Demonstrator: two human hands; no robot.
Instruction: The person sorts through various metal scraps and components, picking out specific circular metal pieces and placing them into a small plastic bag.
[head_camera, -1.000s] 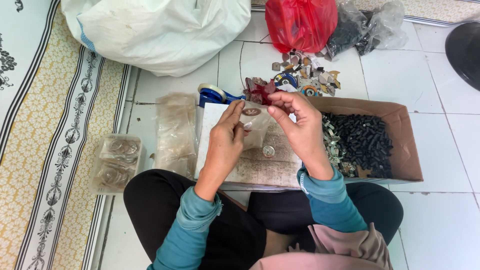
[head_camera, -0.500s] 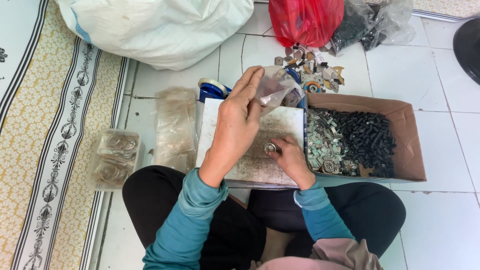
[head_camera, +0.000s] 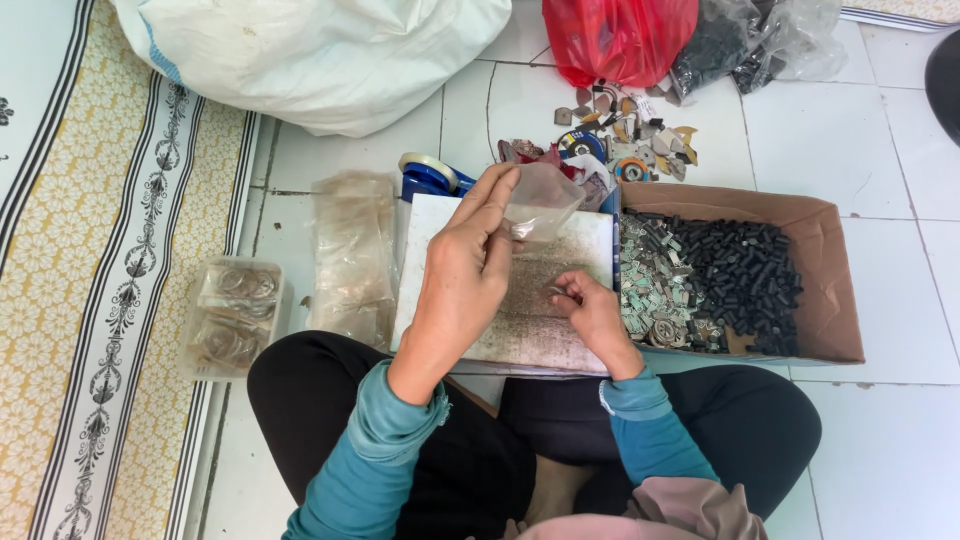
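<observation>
Small clear bag (head_camera: 545, 200) pinched in raised left hand (head_camera: 470, 270), above the white board (head_camera: 430, 260).
Small metal piece (head_camera: 556, 292) nipped by right hand (head_camera: 592, 312) on board; it could be dropped if the thin bag mouth collapses. Cardboard box (head_camera: 830, 300) of parts alongside.

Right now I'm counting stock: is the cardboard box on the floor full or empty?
Partly full. The cardboard box holds a layer of small black parts and greenish-grey pieces; its walls rise above them.
</observation>
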